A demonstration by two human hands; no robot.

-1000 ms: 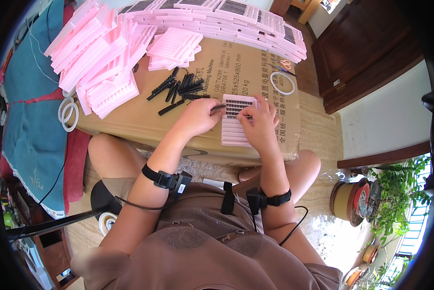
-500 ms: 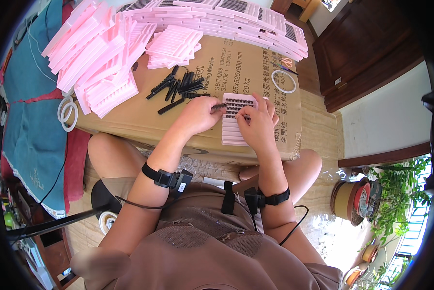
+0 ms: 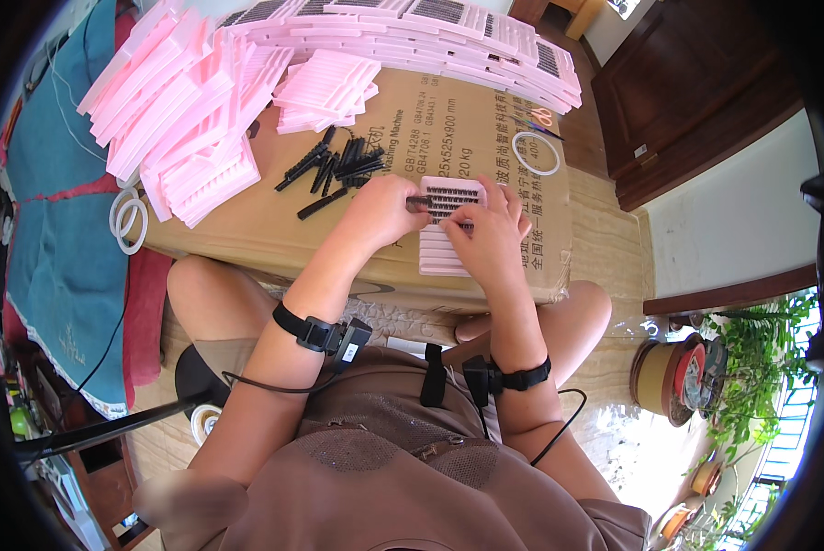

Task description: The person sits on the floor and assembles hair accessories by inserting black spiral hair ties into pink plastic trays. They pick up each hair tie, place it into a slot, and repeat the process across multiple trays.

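A pink grooved tray (image 3: 441,261) lies on the cardboard box in front of me. Rows of black false lashes (image 3: 452,194) fill its far half, while the near grooves show bare pink. Fingers of my left hand (image 3: 386,213) are closed on a short black lash strip (image 3: 418,201) at the tray's left edge. My right hand (image 3: 491,237) reaches over the tray's right side, thumb and forefinger pinched together at the nearest lash row. Whatever sits between those fingertips is too small to make out. Several loose black lash strips (image 3: 360,162) lie in a heap beyond my left hand.
The large cardboard box (image 3: 338,253) serves as the work surface. Leaning stacks of pink trays (image 3: 178,106) stand at its far left, with a smaller pile (image 3: 325,90) beside them. Filled trays (image 3: 467,55) line the back. A white ring (image 3: 536,153) and scissors (image 3: 542,117) lie right.
My left hand has turned slightly, and its lash strip now sits flatter near the tray. The right hand stays pinched at nearly the same place over the rows.
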